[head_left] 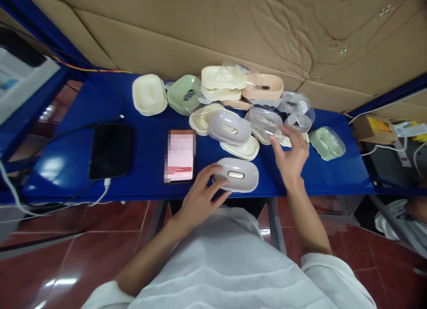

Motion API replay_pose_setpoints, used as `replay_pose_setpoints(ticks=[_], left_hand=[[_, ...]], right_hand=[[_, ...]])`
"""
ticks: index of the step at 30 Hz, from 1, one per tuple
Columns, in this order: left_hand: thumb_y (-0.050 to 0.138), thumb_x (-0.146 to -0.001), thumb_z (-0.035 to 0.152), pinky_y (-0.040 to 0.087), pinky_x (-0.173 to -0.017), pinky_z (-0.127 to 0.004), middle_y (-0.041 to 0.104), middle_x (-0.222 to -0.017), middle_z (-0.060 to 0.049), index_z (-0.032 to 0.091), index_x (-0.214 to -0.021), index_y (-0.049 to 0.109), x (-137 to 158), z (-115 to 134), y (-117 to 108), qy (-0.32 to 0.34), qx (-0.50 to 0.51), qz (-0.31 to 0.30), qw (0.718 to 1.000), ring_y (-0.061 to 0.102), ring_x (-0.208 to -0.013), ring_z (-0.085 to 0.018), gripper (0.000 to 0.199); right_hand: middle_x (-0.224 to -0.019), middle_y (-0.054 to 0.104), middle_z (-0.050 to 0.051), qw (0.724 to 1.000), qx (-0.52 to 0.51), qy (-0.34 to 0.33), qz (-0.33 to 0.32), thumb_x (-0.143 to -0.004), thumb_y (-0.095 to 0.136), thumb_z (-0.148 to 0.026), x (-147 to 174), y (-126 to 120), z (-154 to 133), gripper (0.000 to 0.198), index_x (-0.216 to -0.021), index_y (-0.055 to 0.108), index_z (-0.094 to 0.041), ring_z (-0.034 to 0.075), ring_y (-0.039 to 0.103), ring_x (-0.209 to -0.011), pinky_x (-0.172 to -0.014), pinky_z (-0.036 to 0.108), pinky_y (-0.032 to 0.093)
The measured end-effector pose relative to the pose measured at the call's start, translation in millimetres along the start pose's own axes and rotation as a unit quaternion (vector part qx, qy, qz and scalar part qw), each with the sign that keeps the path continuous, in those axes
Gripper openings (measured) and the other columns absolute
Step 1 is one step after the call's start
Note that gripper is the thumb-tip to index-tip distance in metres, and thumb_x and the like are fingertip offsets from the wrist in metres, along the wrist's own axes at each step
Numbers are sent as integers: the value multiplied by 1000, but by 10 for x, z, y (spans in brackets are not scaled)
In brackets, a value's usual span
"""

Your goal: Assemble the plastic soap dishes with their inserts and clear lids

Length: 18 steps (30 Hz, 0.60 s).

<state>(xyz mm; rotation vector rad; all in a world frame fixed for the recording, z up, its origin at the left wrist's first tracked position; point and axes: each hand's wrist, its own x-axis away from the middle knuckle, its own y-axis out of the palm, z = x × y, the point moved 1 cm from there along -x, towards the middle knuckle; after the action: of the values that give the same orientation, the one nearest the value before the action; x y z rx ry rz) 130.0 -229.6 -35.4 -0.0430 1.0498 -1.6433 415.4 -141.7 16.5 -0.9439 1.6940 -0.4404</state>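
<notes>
Left hand on grey dish, right hand at clear cover

Head view; clock taken from the pale grey oval dish with a white bar-shaped piece in its middle (250,177), which sits near the worktop's front edge. Worktop (147,155) is blue.

Left hand (202,189) at 8 o'clock, fingers spread over the dish's left end, touching; can't tell if it grips. Right hand (294,153) at 2 o'clock, thumb and forefinger slightly apart, tips at the near right edge of a clear plastic cover (262,117) at 1 o'clock; can't tell if it's pinching.

At 12 o'clock, a second grey oval dish (218,125) with a white piece lies tilted over cream lids. Farther up at 12, stacked cream oval containers (222,77); toward 1, a peach oval container (275,88). Clear plastic lids (295,104), one with a round label, between 1 and 2. Green oval container under a clear cover (322,144) between 2 and 3.

Pale green container (178,97) at 11, rounded-square cream container (148,95) between 10 and 11. Lit smartphone (180,166) just past 9; black flat device (110,151) beyond it, white cable (106,184) plugged in.
</notes>
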Motion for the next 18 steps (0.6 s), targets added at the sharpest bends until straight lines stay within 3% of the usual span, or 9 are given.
replay_pose_setpoints(ticks=[4, 8, 13, 18], left_hand=[[79, -98, 28, 57, -119, -50, 47, -163, -18, 26, -155, 51, 8, 0, -1, -51, 11, -11, 999, 58, -147, -34, 64], [82, -96, 33, 57, -119, -51, 41, -171, -20, 30, -171, 29, 6, -22, 2, -56, 29, -8, 998, 57, -149, -34, 91], [78, -99, 36, 53, -123, -52, 45, -170, -17, 33, -168, 37, 3, -40, -6, -35, 22, -18, 999, 54, -153, -32, 79], [76, -100, 40, 55, -122, -51, 49, -168, -15, 33, -163, 46, 23, -47, 18, -37, 22, -4, 999, 58, -150, -31, 69]], right_hand=[[-126, 78, 11, 999, -21, -19, 23, -100, 73, -56, 683, -334, -144, 44, -131, 72, -25, 32, 72, -125, -107, 48, 52], [-131, 75, 13, 998, -36, -59, -14, -97, 79, -50, 1171, -393, -376, 47, -137, 68, -27, 32, 72, -122, -103, 47, 53], [-137, 69, 14, 991, -46, -91, -90, -96, 81, -48, 1291, -269, -492, 56, -146, 62, -30, 34, 69, -128, -107, 51, 54], [-166, 43, 13, 973, -95, -130, -164, -98, 79, -35, 1307, -203, -379, 80, -167, 41, -43, 40, 43, -160, -123, 61, 50]])
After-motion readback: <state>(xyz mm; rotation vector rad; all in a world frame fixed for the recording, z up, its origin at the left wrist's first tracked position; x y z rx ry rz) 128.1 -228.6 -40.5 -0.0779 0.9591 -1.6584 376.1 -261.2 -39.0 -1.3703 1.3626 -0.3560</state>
